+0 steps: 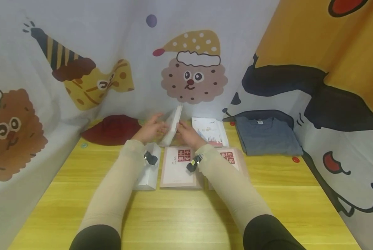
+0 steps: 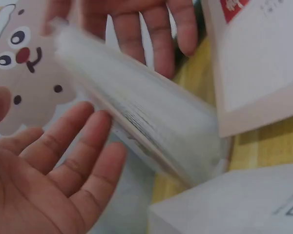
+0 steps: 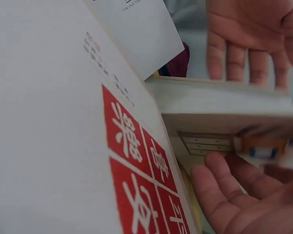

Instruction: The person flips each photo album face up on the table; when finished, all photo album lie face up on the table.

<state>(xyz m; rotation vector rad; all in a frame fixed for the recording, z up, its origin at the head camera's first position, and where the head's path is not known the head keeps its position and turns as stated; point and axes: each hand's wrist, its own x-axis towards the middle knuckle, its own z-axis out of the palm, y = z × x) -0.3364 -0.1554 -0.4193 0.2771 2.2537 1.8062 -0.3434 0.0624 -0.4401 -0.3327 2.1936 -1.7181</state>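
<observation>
While tilted up on end just beyond the middle pink-edged book, appears pale and bulky: a thick white book, blurred in both wrist views, with a broad white page edge. On the face toward the right hand, drawings of a chest of drawers and an orange-and-blue shape. Hard to tell whether touching the yellow wood-grain table.

Left hand beyond the middle pink-edged book, fingers spread and nearly straight, tips at or close against one cover. Right hand opposite, fingers slightly bent, tips against the drawn-on cover, likewise not wrapped around anything.

On the middle pink-edged book, red squares reading 平安 and 喜樂, beside lines too fine to read. To its right, partly behind the right forearm, a second pink-edged book with similar red squares. To its left, a white box-like volume, reading "THE OLD" in the right wrist view before running out of sight. Beyond and to its right, an illustrated book with orange characters too small to read; farther right, a folded grey-blue shirt with an unreadable neck label.
</observation>
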